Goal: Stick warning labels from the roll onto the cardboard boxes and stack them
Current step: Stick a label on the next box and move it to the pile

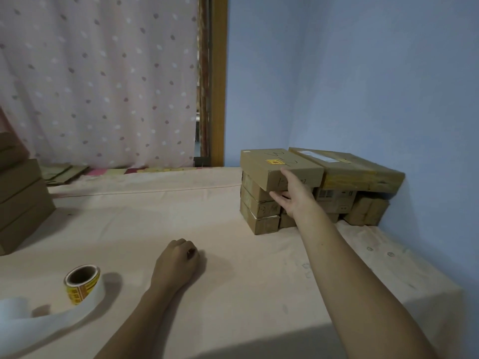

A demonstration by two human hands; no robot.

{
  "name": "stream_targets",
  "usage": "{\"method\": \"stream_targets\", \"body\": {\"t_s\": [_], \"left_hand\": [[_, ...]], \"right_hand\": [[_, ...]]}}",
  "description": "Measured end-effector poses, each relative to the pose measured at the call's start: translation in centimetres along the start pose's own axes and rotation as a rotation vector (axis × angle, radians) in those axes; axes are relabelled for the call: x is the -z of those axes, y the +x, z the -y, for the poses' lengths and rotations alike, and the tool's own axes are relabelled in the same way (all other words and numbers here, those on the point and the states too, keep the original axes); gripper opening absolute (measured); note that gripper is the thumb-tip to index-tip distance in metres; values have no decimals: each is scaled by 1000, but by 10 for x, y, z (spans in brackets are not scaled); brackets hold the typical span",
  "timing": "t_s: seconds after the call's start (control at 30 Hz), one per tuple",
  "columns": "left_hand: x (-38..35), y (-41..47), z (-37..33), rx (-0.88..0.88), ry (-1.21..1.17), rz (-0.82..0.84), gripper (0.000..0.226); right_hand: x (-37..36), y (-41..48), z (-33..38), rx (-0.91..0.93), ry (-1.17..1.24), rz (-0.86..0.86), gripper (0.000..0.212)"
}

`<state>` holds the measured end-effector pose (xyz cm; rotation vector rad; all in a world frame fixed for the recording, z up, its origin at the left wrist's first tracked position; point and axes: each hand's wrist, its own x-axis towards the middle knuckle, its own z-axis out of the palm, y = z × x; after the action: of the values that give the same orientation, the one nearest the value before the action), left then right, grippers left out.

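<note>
fingers [278, 197] of right hand [294, 194] grip labelled box [280, 167] at its near edge (left hand [178, 263] fisted, resting on open sheet [246, 268]).

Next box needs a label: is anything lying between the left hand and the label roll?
Nothing visible: only bare tablecloth lies between the left hand and the label roll.

The cardboard box [280, 167] is matt brown card, and the box beside it carries shinier tape [347, 180]. The label roll [82, 283] has a brown card core and smooth white backing paper [39, 320]. Matt pink cloth [181, 216] covers the surface. The curtain [98, 73] is thin dotted fabric, the door frame [219, 73] wood.
</note>
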<state>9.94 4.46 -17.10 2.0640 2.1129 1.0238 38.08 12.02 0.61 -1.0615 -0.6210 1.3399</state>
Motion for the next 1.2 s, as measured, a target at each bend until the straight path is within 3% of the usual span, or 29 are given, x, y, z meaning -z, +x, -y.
{"method": "stream_targets", "body": {"t_s": [0.1,0.27,0.4,0.5,0.63,0.83,0.97,1.2], "left_hand": [[1,1,-1,-36,51,28,21],[14,2,-15,-30,78,155,45],[39,4,-22,5,103,166,37],[73,6,-20,-46,213,120,40],[136,-2,-4,-40,343,46,42],[237,-27,58,85,497,-42,45],[299,-46,107,177,547,-79,34],[378,-49,186,411,416,-204,40]], "right_hand": [[1,-6,-7,-12,-16,21,71],[-5,-32,-46,-33,-256,28,50],[-23,-59,-90,82,-697,61,44],[-42,-83,-111,289,-1082,224,39],[-91,-110,-124,452,-1410,425,57],[-194,-157,-146,664,-1553,592,64],[-254,-185,-156,765,-1572,721,65],[-340,-212,-179,809,-1489,819,64]]}}
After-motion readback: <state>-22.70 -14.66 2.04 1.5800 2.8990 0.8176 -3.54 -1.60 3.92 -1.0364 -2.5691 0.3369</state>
